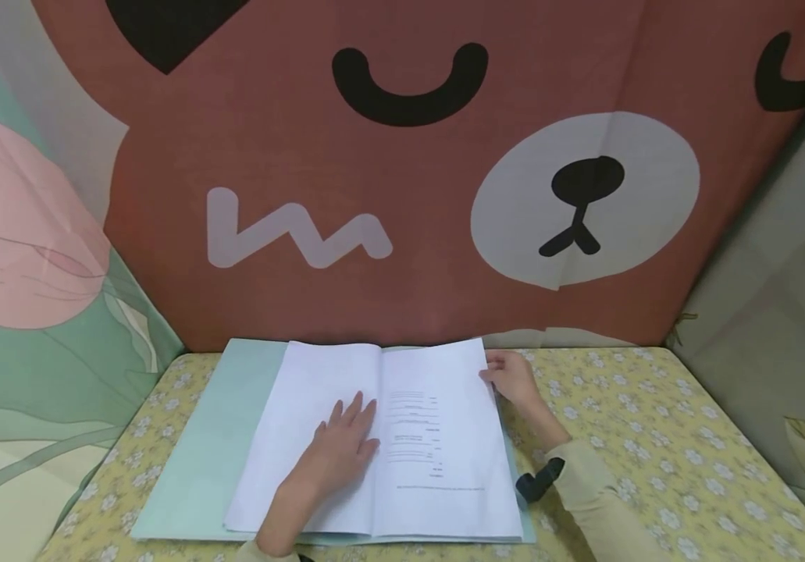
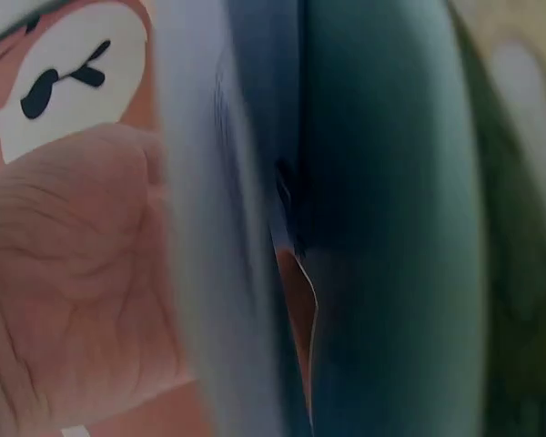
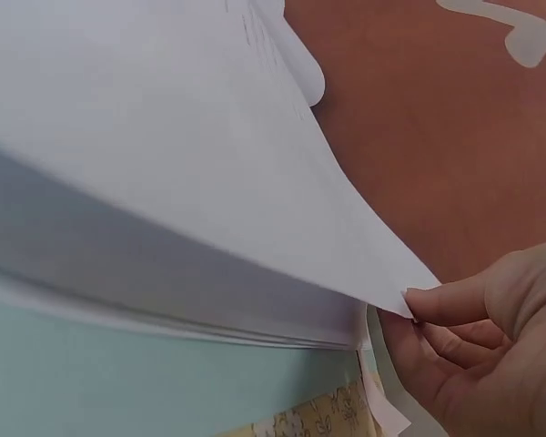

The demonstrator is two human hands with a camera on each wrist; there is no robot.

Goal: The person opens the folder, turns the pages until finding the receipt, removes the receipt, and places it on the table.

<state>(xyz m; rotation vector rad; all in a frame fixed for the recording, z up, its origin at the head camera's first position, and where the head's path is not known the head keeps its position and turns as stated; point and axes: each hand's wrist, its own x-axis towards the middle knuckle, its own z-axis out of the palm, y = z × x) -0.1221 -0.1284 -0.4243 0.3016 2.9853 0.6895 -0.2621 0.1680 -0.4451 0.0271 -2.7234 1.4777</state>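
Observation:
A pale green folder (image 1: 191,453) lies spread on the table with white paper sheets (image 1: 283,468) opened inside it. Printed lines of text run down the right-hand page (image 1: 458,437). Flat on the left-hand page near the fold rests my left hand (image 1: 335,457), its fingers spread. My right hand (image 3: 491,337) pinches the page's far right corner between thumb and fingers, and that page (image 3: 209,173) bows up off the sheets beneath. In the left wrist view, the heel of the left hand (image 2: 82,282) shows beside blurred page edges (image 2: 209,228); its fingers are hidden there.
A yellow floral cloth (image 1: 620,406) covers the table. Behind it hangs a reddish-brown curtain (image 1: 416,273) with a cartoon bear, and patterned fabric (image 1: 30,234) closes the left side. A small black device (image 1: 539,480) sits at the right wrist.

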